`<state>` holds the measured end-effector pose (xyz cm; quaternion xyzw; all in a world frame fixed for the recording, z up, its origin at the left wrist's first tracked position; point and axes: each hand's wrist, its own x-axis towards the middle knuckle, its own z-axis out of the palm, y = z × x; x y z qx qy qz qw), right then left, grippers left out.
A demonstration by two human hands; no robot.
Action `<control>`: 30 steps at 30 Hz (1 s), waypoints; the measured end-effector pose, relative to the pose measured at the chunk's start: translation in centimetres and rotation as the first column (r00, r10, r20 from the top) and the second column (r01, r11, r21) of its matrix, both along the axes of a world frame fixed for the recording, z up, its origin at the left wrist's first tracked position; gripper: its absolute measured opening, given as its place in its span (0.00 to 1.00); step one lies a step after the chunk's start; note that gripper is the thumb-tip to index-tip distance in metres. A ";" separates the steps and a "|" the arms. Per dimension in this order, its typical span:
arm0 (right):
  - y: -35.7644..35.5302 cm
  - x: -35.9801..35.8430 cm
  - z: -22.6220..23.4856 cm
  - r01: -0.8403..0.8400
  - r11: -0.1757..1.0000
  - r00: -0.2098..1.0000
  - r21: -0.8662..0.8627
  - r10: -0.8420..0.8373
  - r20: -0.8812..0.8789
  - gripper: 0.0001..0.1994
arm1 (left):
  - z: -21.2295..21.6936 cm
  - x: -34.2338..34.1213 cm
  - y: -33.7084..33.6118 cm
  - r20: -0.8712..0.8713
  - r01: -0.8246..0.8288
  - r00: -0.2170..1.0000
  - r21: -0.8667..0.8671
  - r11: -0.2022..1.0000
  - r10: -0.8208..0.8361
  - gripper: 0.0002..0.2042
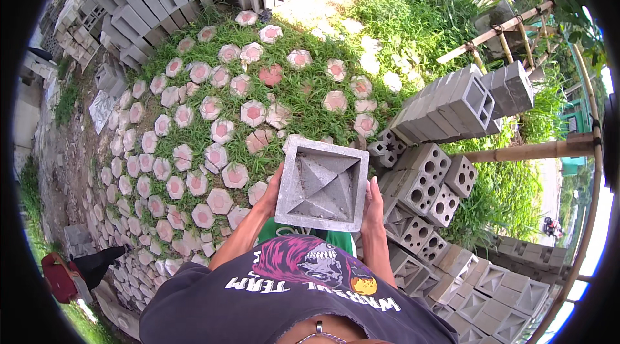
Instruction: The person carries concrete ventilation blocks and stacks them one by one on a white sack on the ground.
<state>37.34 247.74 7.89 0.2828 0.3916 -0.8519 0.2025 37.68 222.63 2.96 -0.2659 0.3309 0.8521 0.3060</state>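
we clamp the block [323,184] between left hand [269,195] and right hand [372,207], one on each side, in front of our shirt [278,308], by the near edge of the grass [310,87]. if either hand slackens, the block could slip and chip on the pavers [252,113].

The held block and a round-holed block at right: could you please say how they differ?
The held block has a pyramid-patterned face; the round-holed block has circular openings. The held block is between the left hand and right hand; the round-holed block is stacked. Both look grey.
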 end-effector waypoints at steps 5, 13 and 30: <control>-4.3 -8.6 -1.1 -0.398 0.916 0.917 -0.046 0.399 0.006 0.37 | 1.2 0.1 -3.3 -0.078 -0.302 0.952 -0.087 0.950 0.295 0.32; -12.7 -18.0 -1.3 -0.714 0.700 0.694 -0.031 0.700 -0.169 0.39 | 1.2 -3.1 -6.5 -0.022 -0.651 0.757 -0.127 0.749 0.654 0.31; -36.7 -38.4 2.8 -0.886 0.452 0.422 0.102 0.878 -0.224 0.34 | 5.5 -18.5 -25.9 -0.158 -0.837 0.519 0.106 0.537 0.840 0.31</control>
